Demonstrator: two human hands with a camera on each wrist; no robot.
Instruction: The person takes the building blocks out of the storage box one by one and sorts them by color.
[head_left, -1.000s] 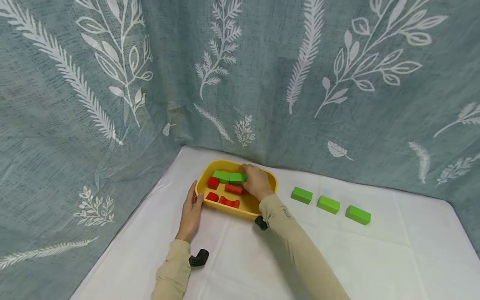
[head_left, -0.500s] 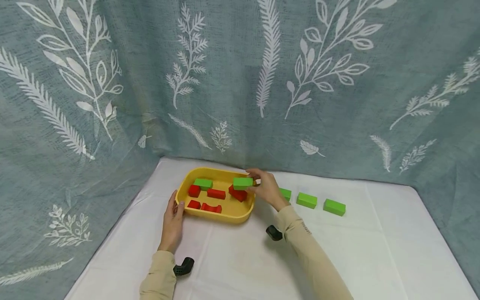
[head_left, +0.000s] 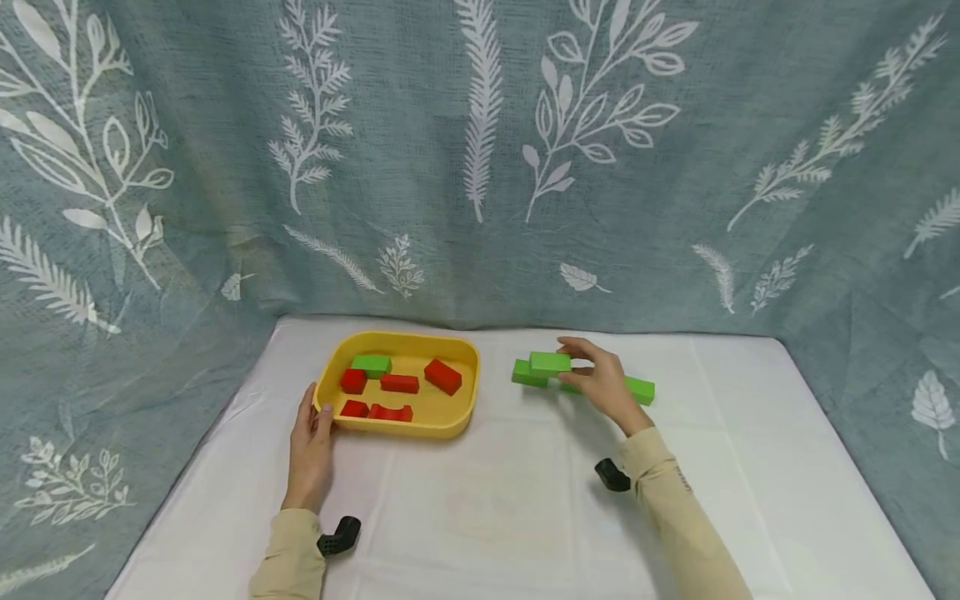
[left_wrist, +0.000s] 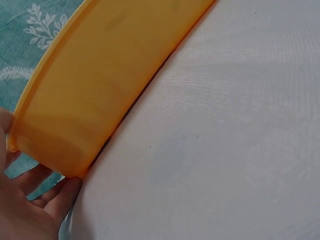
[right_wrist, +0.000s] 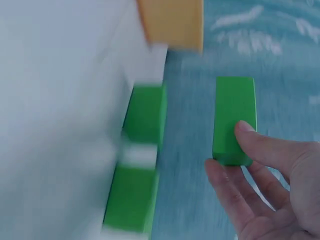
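Observation:
My right hand pinches a green rectangular block between thumb and fingers, above the table right of a yellow tray. In the right wrist view the thumb lies across the green block's face. Below stand more green blocks: one at the left, one at the right, and one largely hidden by the hand. My left hand grips the tray's left end; in the left wrist view its fingers touch the tray's outer wall.
Inside the tray lie a green block, a red cube, a red arch-shaped block and several other red blocks, one a larger tilted block. A leaf-patterned curtain hangs behind the white-covered table.
My right hand has lifted a green block out of the tray and carried it right, over the row of green blocks. My left hand keeps its place at the tray; the head view has shifted.

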